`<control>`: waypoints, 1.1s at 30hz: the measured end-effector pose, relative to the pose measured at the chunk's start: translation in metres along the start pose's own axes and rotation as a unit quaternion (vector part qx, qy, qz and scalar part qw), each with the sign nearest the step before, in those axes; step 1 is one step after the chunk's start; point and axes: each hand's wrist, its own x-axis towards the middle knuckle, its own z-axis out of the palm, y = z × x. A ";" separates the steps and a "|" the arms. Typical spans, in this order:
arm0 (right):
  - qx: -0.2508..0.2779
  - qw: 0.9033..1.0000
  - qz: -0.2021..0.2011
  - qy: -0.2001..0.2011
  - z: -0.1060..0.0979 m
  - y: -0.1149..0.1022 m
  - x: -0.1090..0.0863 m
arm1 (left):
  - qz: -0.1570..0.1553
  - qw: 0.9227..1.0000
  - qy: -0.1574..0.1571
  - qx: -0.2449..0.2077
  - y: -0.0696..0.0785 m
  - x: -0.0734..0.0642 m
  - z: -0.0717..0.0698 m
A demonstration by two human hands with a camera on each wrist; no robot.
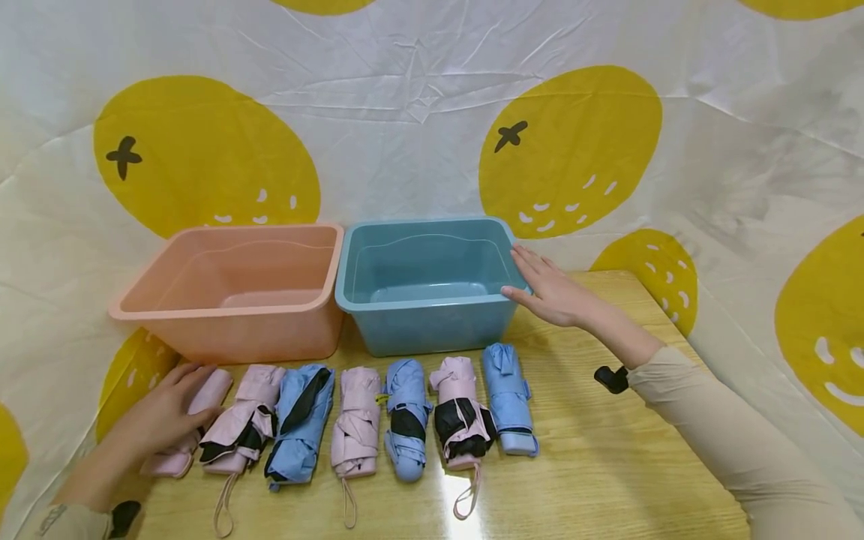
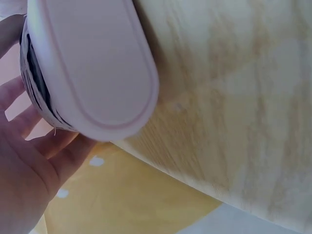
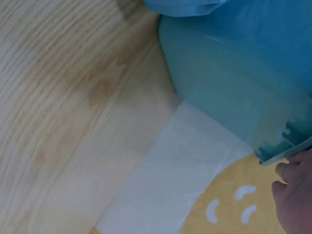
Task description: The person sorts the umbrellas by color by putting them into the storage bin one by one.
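At the left end of a row of folded umbrellas, my left hand (image 1: 158, 420) holds a pink umbrella (image 1: 212, 388), thumb on one side and fingers on the other. The left wrist view shows this umbrella's flat oval end (image 2: 102, 63) close up, with fingers (image 2: 53, 141) along its side. My right hand (image 1: 552, 291) rests on the right rim of the blue bin (image 1: 432, 302), its fingers straight. In the right wrist view, part of that hand (image 3: 297, 195) appears at the bin's edge.
Left of the blue bin stands a salmon-pink bin (image 1: 229, 315). Pink umbrellas (image 1: 356, 420) and blue umbrellas (image 1: 511, 397) alternate in the row before the bins on the wooden table (image 1: 580, 450). A patterned cloth (image 1: 418, 157) hangs behind.
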 end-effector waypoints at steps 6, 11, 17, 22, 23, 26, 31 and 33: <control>0.002 1.000 -0.002 -0.009 -0.001 0.000 0.001 | -0.007 1.000 0.008 -0.015 0.002 0.002 0.002; -0.003 1.000 -0.005 -0.009 0.000 0.000 0.003 | -0.038 0.998 0.003 -0.039 0.003 0.000 0.001; 0.001 1.000 -0.003 -0.005 0.001 0.001 0.002 | -0.056 0.997 0.017 -0.049 0.006 -0.002 0.001; 0.011 1.000 -0.005 0.001 0.003 0.003 0.002 | -0.053 0.996 0.044 -0.065 0.010 -0.007 -0.002; 0.012 1.000 -0.004 0.001 0.003 0.004 0.002 | -0.053 0.995 0.049 -0.070 0.011 -0.009 -0.002; 0.015 1.000 -0.005 0.003 0.004 0.004 0.002 | -0.057 0.993 0.068 -0.078 0.014 -0.012 -0.005; 0.012 1.000 -0.006 0.006 0.004 0.003 0.003 | -0.064 0.986 0.108 -0.105 0.021 -0.018 -0.010; 0.012 1.000 -0.008 0.006 0.004 0.002 0.003 | -0.066 0.983 0.126 -0.120 0.025 -0.020 -0.013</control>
